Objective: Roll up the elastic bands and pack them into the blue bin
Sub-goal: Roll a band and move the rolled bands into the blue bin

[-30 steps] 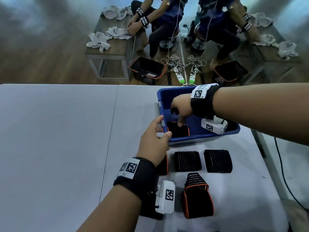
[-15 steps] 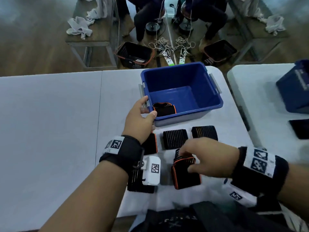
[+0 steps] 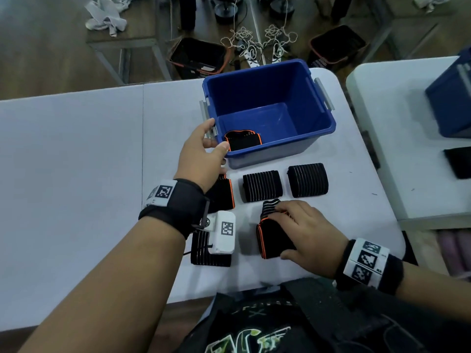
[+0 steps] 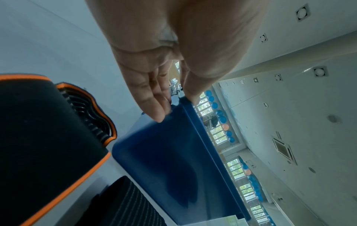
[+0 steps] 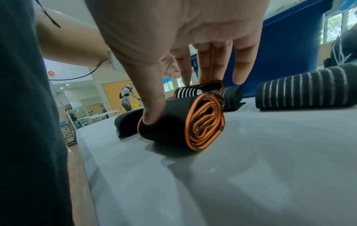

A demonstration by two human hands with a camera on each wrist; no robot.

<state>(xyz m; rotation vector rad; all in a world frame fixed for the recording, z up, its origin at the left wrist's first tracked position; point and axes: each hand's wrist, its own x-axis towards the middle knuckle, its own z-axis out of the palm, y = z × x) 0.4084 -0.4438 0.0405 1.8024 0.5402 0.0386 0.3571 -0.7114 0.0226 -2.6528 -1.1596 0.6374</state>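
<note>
The left hand grips the near left corner of the blue bin, thumb on the rim and fingers against the outer wall, and one rolled elastic band lies inside the bin at that same corner. Just in front of the bin on the white counter, the right hand grasps an orange-edged rolled band, thumb on one side and fingers over the top. Two striped rolls lie between that band and the bin, apart from each other.
</note>
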